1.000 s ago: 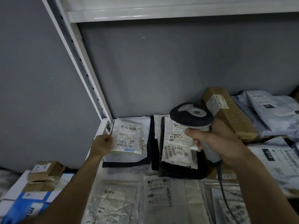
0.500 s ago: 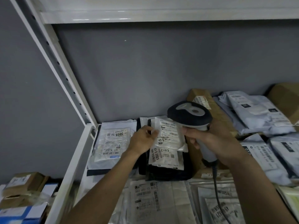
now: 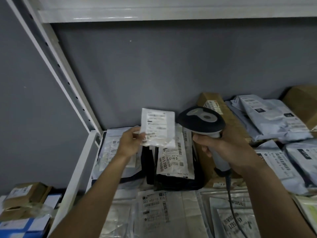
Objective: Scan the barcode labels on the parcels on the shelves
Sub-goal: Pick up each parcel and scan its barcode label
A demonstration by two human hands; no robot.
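My left hand (image 3: pixel 130 142) pinches the lower left corner of a small white labelled parcel (image 3: pixel 158 127) and holds it lifted upright above the shelf. My right hand (image 3: pixel 228 148) grips the handle of a black and grey barcode scanner (image 3: pixel 201 121), whose head sits just right of the lifted parcel. Below it a white-labelled parcel marked 83-5-3505 (image 3: pixel 175 160) lies on a dark bag (image 3: pixel 173 182). A flat pale parcel (image 3: pixel 111 148) lies at the shelf's left end, partly behind my left hand.
A brown box (image 3: pixel 216 103) leans on the grey back wall, with grey mailer bags (image 3: pixel 271 119) to its right. Clear and white bags (image 3: pixel 154 210) cover the front of the shelf. The white shelf upright (image 3: pixel 56 66) slants at left; small cardboard boxes (image 3: pixel 25 194) sit outside it.
My left hand moved from the far-left parcel to the middle stack, took the top white parcel and raised it upright beside the scanner. The view shifted right.
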